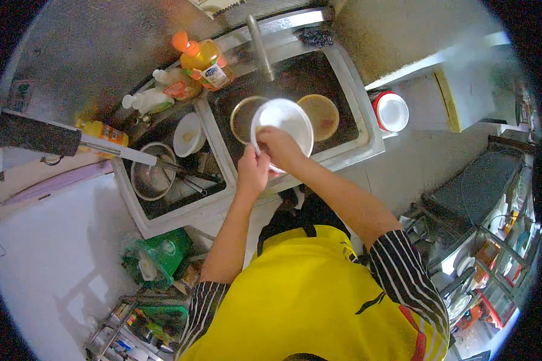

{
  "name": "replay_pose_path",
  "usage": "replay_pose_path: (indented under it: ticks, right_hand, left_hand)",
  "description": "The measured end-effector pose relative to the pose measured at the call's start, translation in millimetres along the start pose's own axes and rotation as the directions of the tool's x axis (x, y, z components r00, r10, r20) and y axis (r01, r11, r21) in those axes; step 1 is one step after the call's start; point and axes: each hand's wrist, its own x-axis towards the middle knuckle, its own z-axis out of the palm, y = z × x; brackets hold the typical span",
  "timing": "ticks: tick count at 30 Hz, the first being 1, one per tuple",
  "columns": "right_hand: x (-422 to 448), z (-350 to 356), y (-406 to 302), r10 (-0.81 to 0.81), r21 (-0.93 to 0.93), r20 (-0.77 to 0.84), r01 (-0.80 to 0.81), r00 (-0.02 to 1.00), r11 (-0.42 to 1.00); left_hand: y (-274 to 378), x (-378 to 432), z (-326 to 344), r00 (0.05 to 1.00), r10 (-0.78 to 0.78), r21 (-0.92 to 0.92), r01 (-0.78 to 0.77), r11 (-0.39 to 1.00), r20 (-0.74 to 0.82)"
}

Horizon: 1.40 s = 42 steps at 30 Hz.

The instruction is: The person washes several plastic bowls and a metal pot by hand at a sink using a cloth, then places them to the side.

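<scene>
A white round bowl or tub (293, 117) is tilted over the near part of the right sink basin. My left hand (253, 169) grips its left rim, thumb up. Inside the bowl, against its left wall, lies my right hand (278, 146); its fingertips are partly hidden, and whether they hold anything does not show. Two round containers stand in the basin beyond: one (241, 119) partly behind the bowl, the other (320, 118) to its right. The metal faucet (261, 49) reaches over the basin from the back rim.
The left basin holds a metal pot (137, 173), a white bowl (192, 131) and utensils. Bottles of detergent (207, 67) and white bottles (149, 103) line the back left. A dark scrubber (317, 37) lies on the back rim. A red-and-white tub (392, 112) stands right of the sink.
</scene>
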Motion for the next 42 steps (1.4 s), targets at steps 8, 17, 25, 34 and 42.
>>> replay_pose_path:
  ticks: [8,17,25,34,42]
  right_hand:
    - [7,-38,15,0.221,-0.773,0.168,-0.011,0.961,0.634]
    - [27,-39,24,-0.256,-0.629,0.147,0.29,0.955,0.721]
    - [-7,-36,1,0.209,-0.312,0.27,-0.12,0.94,0.943]
    - [-8,-49,12,0.188,-0.556,0.247,-0.019,0.951,0.831]
    - [32,-71,8,-0.439,-0.648,0.292,0.513,0.85,0.562]
  left_hand:
    - [10,5,-8,0.983,0.133,0.024,-0.131,0.991,-0.129]
    - [24,-4,3,0.999,0.022,-0.181,-0.015,0.983,0.036]
    - [18,5,6,0.99,0.144,-0.193,-0.141,0.971,0.003]
    - [25,4,5,0.994,0.104,-0.2,-0.098,0.975,0.024]
    - [31,-1,3,0.992,-0.059,-0.167,0.077,0.983,0.112]
